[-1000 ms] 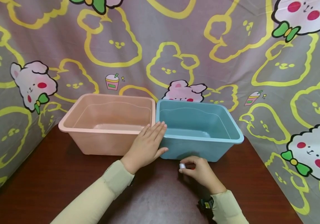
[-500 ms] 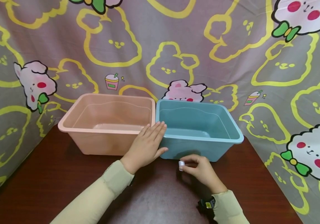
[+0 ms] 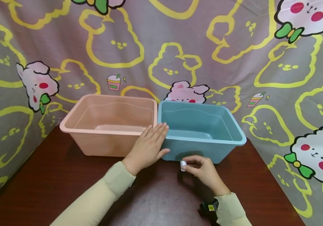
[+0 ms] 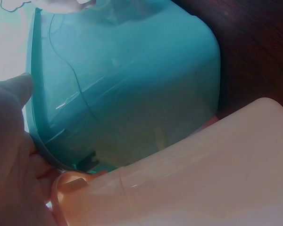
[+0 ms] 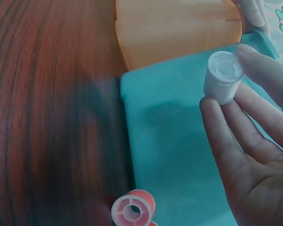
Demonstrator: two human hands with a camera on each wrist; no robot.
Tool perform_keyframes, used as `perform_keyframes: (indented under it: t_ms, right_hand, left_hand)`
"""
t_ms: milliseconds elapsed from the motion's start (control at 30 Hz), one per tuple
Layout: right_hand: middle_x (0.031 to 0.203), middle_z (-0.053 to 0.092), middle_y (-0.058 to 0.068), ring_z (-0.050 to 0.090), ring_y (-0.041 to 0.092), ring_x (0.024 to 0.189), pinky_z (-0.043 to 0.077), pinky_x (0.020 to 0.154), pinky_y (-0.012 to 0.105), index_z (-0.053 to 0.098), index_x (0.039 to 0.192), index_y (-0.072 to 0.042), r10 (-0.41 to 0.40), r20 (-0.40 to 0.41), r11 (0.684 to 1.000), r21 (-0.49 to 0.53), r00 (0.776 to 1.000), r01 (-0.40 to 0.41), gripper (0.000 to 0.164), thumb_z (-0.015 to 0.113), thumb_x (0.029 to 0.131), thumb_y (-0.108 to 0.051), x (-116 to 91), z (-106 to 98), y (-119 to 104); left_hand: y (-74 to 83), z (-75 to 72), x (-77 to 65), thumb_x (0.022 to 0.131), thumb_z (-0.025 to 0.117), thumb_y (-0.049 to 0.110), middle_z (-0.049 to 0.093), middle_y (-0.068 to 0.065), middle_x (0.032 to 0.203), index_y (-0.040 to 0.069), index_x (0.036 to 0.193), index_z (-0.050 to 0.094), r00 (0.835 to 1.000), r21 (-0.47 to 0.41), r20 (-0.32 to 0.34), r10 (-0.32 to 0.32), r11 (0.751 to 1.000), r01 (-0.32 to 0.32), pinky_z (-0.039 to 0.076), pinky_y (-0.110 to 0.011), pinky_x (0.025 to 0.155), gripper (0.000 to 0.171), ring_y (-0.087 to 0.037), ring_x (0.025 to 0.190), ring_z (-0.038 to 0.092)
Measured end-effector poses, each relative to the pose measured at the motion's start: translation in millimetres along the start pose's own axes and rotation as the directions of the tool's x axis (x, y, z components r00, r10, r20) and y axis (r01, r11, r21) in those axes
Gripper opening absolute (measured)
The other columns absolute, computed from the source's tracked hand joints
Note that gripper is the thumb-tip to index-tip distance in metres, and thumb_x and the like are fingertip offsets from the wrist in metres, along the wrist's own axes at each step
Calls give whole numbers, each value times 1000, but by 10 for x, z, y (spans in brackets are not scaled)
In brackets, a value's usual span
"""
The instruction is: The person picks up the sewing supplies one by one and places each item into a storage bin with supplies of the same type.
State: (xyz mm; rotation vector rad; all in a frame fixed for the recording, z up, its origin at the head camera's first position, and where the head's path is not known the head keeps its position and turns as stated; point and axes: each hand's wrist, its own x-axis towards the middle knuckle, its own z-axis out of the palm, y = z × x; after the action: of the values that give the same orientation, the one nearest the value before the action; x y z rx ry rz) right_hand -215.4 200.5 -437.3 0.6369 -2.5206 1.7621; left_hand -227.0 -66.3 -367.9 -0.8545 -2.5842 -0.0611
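Note:
Between thumb and fingertips, my right hand (image 3: 205,172) pinches a small spool of white thread (image 5: 221,77), held in front of the blue tub (image 3: 201,150). The right wrist view shows the spool's round end with its hollow centre. My left hand (image 3: 147,146) lies with straight fingers over the rims where the pink tub (image 3: 105,144) and the blue tub meet. In the left wrist view its thumb is at the blue rim. A spool of red thread (image 5: 134,207) sits below the right hand by the blue tub's base; in the head view the hand hides it.
Both tubs stand side by side on a dark reddish-brown wooden table (image 3: 156,201). A grey cloth (image 3: 139,34) with cartoon animals hangs behind and along both sides.
My right hand has raised the white spool slightly, and the spool has tilted in the fingers. The left hand and both tubs have stayed put.

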Motion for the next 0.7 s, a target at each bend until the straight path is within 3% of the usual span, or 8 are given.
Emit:
perform_keyframes:
  t_ms: [267, 400, 700]
  right_hand:
    - [104, 75, 8, 72, 11, 83, 54, 57, 28, 77, 112, -6, 84, -33, 996, -11, 996, -85, 30, 84, 85, -19, -20, -21, -111]
    - [104, 75, 11, 71, 11, 80, 56, 56, 33, 77, 112, -7, 108, -36, 994, 4, 993, -108, 30, 84, 85, -19, -27, -42, -187]
    - [108, 74, 16, 74, 14, 83, 59, 56, 37, 75, 114, -2, 30, -52, 998, 58, 998, -27, 29, 82, 86, -10, -67, -94, -317]
  left_hand:
    - [5, -5, 1, 103, 52, 52, 31, -14, 163, 0, 158, 29, 1000, 2, -7, 4, 1000, -4, 20, -49, 124, 79, -28, 153, 25]
    - [-2, -12, 5, 103, 52, 52, 31, -14, 163, 1, 158, 29, 1000, -2, -1, 1, 1000, -1, 21, -49, 123, 79, -27, 153, 24]
    - [0, -12, 9, 103, 52, 52, 30, -13, 164, 1, 159, 28, 1000, 0, 10, -6, 1000, 6, 18, -48, 124, 79, -27, 153, 24]
